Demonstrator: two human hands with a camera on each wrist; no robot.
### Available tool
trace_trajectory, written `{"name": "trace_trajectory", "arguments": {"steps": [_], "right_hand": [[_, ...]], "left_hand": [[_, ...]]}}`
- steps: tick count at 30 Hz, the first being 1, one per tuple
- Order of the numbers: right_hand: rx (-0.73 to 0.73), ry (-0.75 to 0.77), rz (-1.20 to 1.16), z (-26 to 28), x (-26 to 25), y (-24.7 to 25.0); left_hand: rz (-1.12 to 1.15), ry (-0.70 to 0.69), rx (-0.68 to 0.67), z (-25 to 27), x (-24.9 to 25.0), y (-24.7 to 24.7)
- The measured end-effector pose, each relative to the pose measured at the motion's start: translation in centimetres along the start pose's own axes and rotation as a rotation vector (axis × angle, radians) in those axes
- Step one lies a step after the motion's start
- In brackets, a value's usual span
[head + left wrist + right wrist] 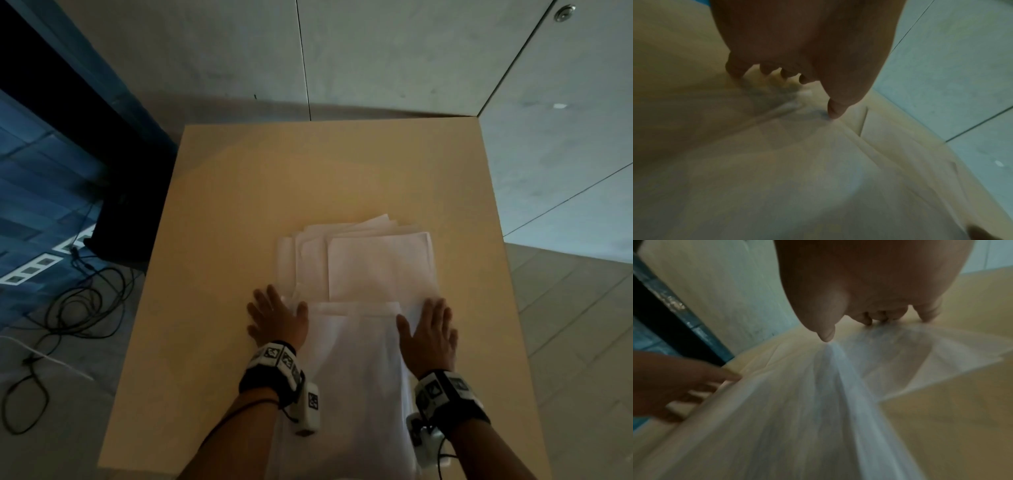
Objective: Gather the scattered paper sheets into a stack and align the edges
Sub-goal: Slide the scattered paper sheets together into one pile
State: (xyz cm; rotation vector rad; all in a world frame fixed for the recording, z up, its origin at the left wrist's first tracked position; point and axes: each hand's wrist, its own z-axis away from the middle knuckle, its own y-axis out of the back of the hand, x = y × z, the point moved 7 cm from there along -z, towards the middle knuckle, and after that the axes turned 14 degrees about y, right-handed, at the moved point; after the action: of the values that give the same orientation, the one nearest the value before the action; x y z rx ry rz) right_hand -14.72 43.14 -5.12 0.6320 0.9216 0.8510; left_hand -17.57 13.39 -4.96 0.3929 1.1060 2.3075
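Note:
Several white paper sheets [376, 267] lie overlapped and askew in a loose pile on the tan table [239, 192]. A nearer sheet [356, 359] reaches from the pile to the table's front edge and past it. My left hand [277, 318] lies flat with spread fingers at the left side of the papers [818, 162], fingertips [833, 112] on the surface. On the right side my right hand [428, 332] rests flat, fingers straight, and its thumb [826, 334] touches the paper [818, 402]. Neither hand grips a sheet.
The table's far half and left side are bare. Grey tiled floor [565, 154] surrounds the table. Black cables [75, 308] lie on the floor at the left, beside a dark cabinet [120, 222].

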Motion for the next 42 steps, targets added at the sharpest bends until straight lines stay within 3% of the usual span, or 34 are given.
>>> {"name": "trace_trajectory", "arguments": {"steps": [7,10,13,18,24,29,34,42], "right_hand": [[-0.048,0.058,-0.091,1.3,-2.5,-1.9],[0.014,0.009,-0.092,1.1,-0.8,-0.4],[-0.006,0.012,-0.059,2.0,-0.1,-1.0],[-0.045,0.083,-0.033,4.7,-1.2,-3.1],[-0.043,0.08,0.001,6.6,1.1,-2.1],[-0.088,0.153,-0.032,7.8,0.1,-3.0],[0.034,0.052,-0.044,7.8,2.3,-0.7],[-0.069,0.032,-0.046,8.8,1.4,-1.7]], "left_hand": [[-0.002,-0.134,-0.012,3.2,2.0,-1.8],[0.013,-0.085,0.059,1.8,0.2,0.2],[0.063,-0.019,0.037,1.7,-2.1,0.1],[0.077,-0.123,-0.011,4.9,-2.6,-2.4],[0.111,-0.021,0.011,3.8,-7.4,-0.5],[0.018,-0.124,-0.023,5.9,-7.4,-2.0],[0.052,-0.022,-0.023,4.3,-10.3,-0.6],[0.065,-0.092,-0.074,6.5,-10.5,-3.0]]}}
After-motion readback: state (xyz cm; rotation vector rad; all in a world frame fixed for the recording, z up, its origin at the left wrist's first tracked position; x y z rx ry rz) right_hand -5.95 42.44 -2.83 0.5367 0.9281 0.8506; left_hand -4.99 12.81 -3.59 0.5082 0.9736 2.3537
